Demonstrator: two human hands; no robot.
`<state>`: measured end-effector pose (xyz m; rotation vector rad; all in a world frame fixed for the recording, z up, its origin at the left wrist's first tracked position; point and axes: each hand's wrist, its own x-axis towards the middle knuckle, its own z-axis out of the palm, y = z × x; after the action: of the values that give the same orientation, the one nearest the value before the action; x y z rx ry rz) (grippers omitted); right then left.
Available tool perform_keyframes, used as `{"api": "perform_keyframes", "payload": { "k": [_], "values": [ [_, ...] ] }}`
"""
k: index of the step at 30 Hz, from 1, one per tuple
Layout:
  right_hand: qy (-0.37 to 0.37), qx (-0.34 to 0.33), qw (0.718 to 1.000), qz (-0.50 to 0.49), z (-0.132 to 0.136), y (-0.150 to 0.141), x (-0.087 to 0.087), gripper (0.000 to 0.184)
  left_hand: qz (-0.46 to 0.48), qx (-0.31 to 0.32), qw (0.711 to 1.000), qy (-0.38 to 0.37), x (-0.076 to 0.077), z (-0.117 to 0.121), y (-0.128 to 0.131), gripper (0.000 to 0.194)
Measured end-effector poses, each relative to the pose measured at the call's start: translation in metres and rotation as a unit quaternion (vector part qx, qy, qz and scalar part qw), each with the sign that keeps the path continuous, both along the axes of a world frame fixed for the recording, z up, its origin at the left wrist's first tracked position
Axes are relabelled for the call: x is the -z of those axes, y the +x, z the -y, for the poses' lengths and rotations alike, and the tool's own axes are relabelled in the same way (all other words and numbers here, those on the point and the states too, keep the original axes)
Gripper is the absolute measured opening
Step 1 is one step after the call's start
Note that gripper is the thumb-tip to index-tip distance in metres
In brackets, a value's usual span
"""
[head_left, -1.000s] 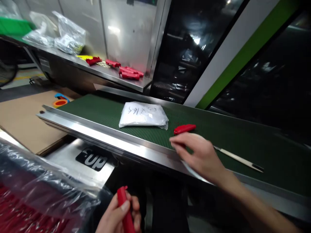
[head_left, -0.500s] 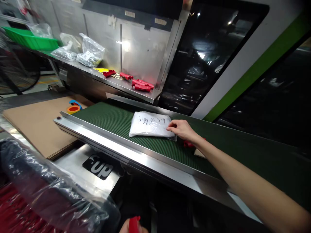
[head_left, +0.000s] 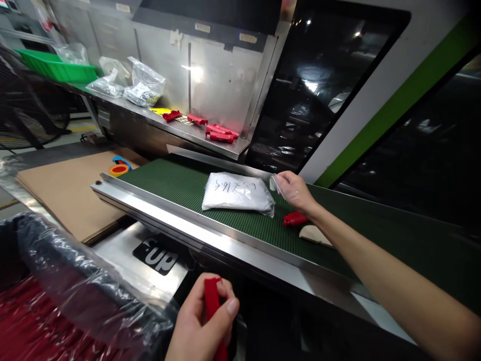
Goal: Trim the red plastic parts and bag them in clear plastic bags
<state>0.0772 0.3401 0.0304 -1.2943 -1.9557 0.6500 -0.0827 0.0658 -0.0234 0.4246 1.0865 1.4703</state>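
In front of the green conveyor belt (head_left: 158,183), my left hand (head_left: 203,321) is closed round a long red plastic part (head_left: 212,300). My right hand (head_left: 295,190) is over the belt, pinching a small clear plastic bag (head_left: 277,184) between thumb and fingers. Just left of it lies a white plastic packet (head_left: 238,194) with handwritten figures on top. Below my right wrist, another red plastic part (head_left: 294,218) rests on the belt, partly hidden by the arm. Beside that sits a beige piece (head_left: 314,234), also partly covered.
Several red parts (head_left: 221,134) and clear bags of small pieces (head_left: 145,85) lie on a metal shelf near a green bin (head_left: 56,67). Cardboard (head_left: 71,190) with a tape roll (head_left: 118,170) is at left. A plastic-lined container (head_left: 86,301) holds red parts. A metal rail (head_left: 210,238) edges the belt.
My right hand has lifted off the white packet, moving up and right with a clear bag in its fingers. My left hand has risen into view with the red part.
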Motion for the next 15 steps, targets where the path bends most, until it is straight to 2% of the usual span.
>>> {"api": "perform_keyframes", "payload": {
  "k": [3, 5, 7, 9, 11, 13, 15],
  "values": [
    [-0.062, -0.075, 0.995, -0.026, 0.056, -0.006, -0.014, 0.032, -0.105, -0.057, 0.992, 0.039, -0.013, -0.011, 0.006, 0.031],
    [-0.128, -0.15, 0.98, -0.022, 0.108, -0.01, -0.018, 0.032, -0.128, -0.088, 0.986, 0.062, -0.02, -0.015, 0.012, 0.037],
    [-0.202, -0.216, 0.955, -0.025, 0.156, -0.011, -0.013, 0.031, -0.101, -0.082, 0.989, 0.074, -0.023, -0.016, 0.02, 0.05],
    [-0.316, -0.226, 0.915, -0.108, 0.191, -0.008, -0.003, 0.026, -0.083, -0.056, 0.992, 0.072, -0.022, -0.012, 0.026, 0.046],
    [-0.376, -0.2, 0.885, -0.189, 0.208, -0.002, 0.008, 0.025, -0.106, -0.043, 0.993, 0.039, -0.016, -0.004, 0.028, 0.032],
    [-0.369, -0.176, 0.889, -0.207, 0.212, 0.008, 0.015, 0.032, -0.143, -0.045, 0.989, -0.009, -0.01, 0.004, 0.025, 0.027],
    [-0.34, -0.183, 0.906, -0.172, 0.21, 0.019, 0.016, 0.038, -0.162, -0.035, 0.985, -0.051, -0.006, 0.013, 0.02, 0.028]
  ]
}}
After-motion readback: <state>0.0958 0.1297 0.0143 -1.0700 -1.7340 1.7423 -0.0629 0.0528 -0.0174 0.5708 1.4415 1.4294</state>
